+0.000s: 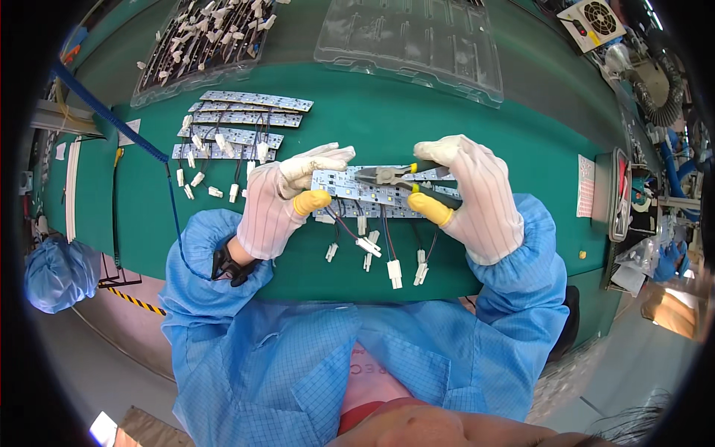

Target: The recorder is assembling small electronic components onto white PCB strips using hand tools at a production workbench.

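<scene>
My left hand [269, 203], in a striped white glove with a yellow thumb cover, grips the left end of a narrow LED circuit board [325, 183] between thumb and fingers. A pair of cutting pliers [387, 176] with black and yellow handles is held in my right hand [482, 201], gloved the same way. The metal jaws lie over the board's upper face, pointing left; whether they touch it I cannot tell. Just below it, partly covered, is another LED board [402, 211]. Wires with white connectors [395, 273] hang toward me from the boards.
Several wired LED boards [246, 119] lie staggered at the left on the green mat [536, 141]. Behind them a clear tray [201, 45] holds many wired strips, and another clear plastic tray [410, 41] sits beside it. A blue coiled cord [112, 115] runs to my left wrist.
</scene>
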The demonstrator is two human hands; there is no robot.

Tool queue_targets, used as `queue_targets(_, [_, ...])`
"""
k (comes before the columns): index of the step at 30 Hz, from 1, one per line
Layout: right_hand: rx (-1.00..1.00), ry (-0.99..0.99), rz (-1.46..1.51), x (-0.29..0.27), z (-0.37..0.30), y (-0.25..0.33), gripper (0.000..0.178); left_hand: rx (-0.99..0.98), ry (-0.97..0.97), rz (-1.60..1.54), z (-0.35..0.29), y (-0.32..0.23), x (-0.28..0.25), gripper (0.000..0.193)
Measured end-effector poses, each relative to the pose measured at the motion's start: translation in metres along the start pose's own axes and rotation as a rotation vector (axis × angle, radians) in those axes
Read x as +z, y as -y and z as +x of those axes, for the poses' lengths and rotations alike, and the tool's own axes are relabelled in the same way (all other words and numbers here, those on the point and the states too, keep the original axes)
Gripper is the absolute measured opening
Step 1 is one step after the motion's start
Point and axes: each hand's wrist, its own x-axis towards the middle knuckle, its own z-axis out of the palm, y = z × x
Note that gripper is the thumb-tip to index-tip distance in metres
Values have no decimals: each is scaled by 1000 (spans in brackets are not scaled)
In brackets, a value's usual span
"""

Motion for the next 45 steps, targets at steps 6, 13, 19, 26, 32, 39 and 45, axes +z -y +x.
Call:
queue_targets(6, [67,154,90,5,4,1,45,59,11,67,-4,7,-3,57])
queue_targets(13, [-2,141,140,10,3,-8,44,34,19,15,-4,9,-2,56])
queue_targets(19, [-61,54,67,11,2,-7,44,-49,24,-88,-7,3,0,55])
queue_targets(26, [44,207,149,9,1,-6,37,-24,42,-71,-4,6,0,56])
queue_targets(32, [296,-65,69,4,-10,-47,28,-13,-36,-130,-7,2,-1,60])
queue_targets(39, [470,27,-760,1,-97,-139,44,7,-89,-150,1,-9,-15,63])
queue_targets(45, [550,-43,825,-15,-47,-52,60,5,-177,-334,-2,-1,-13,62])
